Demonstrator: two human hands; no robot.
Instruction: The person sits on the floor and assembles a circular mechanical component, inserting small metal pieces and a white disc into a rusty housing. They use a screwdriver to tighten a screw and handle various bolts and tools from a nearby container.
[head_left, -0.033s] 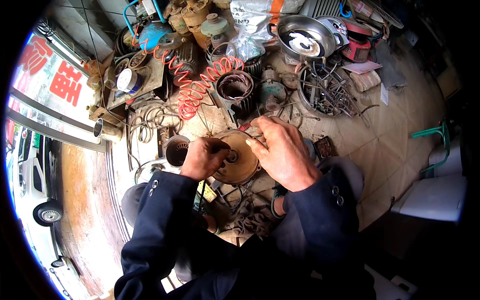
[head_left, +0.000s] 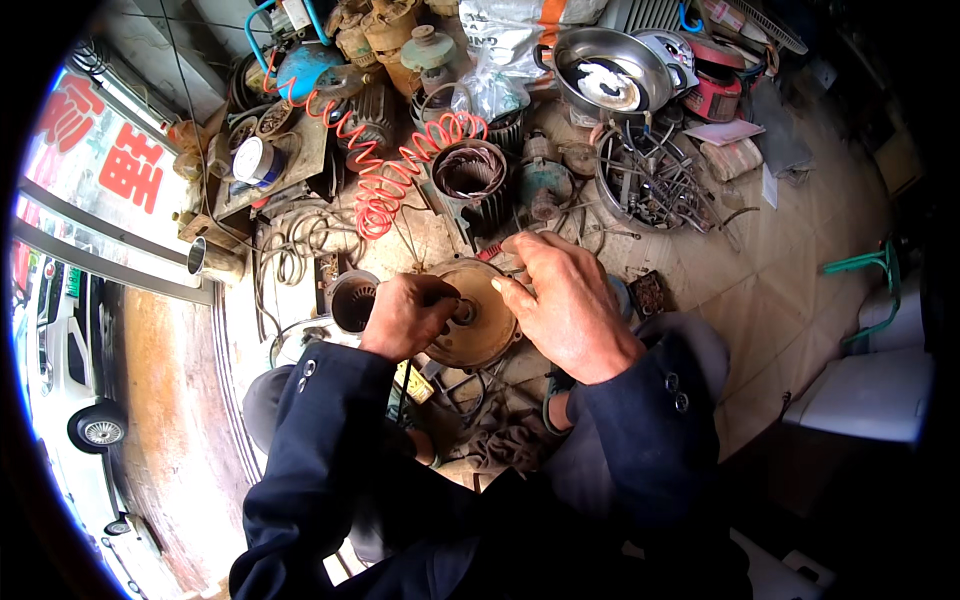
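A round tan metal cover (head_left: 477, 335), like a motor's end cover with a central hub, lies between my hands. My left hand (head_left: 400, 320) is curled closed over its left side, thumb by the hub; whatever is in the fingers is hidden. My right hand (head_left: 575, 310) is bent over the cover's right rim, thumb and forefinger a little apart at the tips. What they hold cannot be made out. Just beyond the forefinger lies a red handle (head_left: 489, 252). Left of the cover stands a hollow cylindrical metal housing (head_left: 352, 302).
Beyond my hands stands a motor stator (head_left: 470, 178) with windings, beside a coiled red hose (head_left: 380, 205). Farther right are a basin of metal parts (head_left: 655, 180) and a steel pot (head_left: 610, 75). A dark rag (head_left: 510, 440) lies between my feet. A glass door frame (head_left: 110, 240) is at left.
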